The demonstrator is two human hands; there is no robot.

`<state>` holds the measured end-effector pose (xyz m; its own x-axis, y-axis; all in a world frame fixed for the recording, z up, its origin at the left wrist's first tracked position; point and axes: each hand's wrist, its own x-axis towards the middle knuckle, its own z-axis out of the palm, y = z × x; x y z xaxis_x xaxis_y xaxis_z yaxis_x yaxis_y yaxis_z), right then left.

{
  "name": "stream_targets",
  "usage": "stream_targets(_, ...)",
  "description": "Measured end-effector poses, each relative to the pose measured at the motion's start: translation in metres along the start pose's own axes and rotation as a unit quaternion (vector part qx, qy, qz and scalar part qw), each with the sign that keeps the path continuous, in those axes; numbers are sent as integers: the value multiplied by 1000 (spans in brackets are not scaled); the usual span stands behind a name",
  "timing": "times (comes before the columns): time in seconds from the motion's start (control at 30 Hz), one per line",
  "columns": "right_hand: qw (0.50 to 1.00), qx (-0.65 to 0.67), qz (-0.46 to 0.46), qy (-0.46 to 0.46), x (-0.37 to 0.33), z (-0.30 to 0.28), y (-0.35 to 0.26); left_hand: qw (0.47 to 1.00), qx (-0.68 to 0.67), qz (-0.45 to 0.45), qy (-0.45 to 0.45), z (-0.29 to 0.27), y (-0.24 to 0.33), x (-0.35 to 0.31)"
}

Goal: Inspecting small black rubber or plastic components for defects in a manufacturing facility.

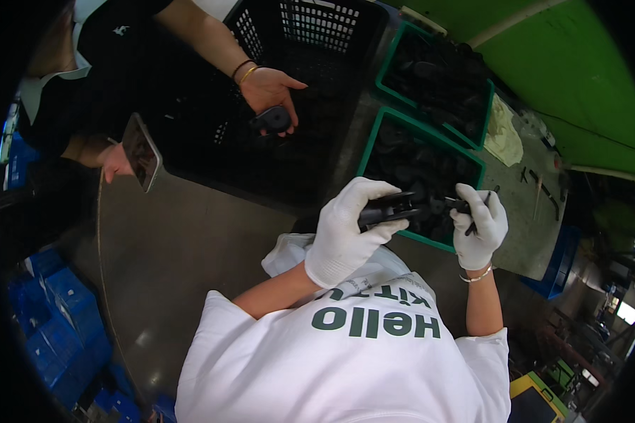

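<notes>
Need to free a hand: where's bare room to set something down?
The grey bench's near end looks bare, between the right hand and the blue crate. Farther along, tools and a cloth crowd it; the near green bin and far green bin hold many dark parts.

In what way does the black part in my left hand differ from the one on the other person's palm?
Your black part looks longer, with a gap at one end; the other person's part looks shorter and more rounded. Yours is gripped in your gloved left hand; theirs lies on a bare, open palm. Both are dark.
</notes>
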<state>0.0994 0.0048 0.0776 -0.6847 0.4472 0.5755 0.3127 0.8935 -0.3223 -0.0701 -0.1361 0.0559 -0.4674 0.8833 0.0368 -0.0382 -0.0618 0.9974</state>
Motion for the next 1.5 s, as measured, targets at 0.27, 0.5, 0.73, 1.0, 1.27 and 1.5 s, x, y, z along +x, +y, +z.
stream_targets(0.27,998,2,-44,-32,13,12,2,995,52,82,1,-12,-2,8)
stream_targets(0.5,988,-40,-118,-89,23,21,3,997,48,60,-12,-16,-2,13)
stream_targets(0.73,988,-68,-123,-70,22,23,-1,998,55,41,-13,-14,1,12)
stream_targets(1.0,990,-74,-113,-40,5,19,-5,997,56,42,-18,-5,5,3)
stream_targets(1.27,991,-86,-100,-1,-8,7,-11,998,37,47,-18,8,16,-7)
stream_targets(1.5,991,-105,-86,17,-5,-12,-14,997,45,62,-31,17,23,-13)
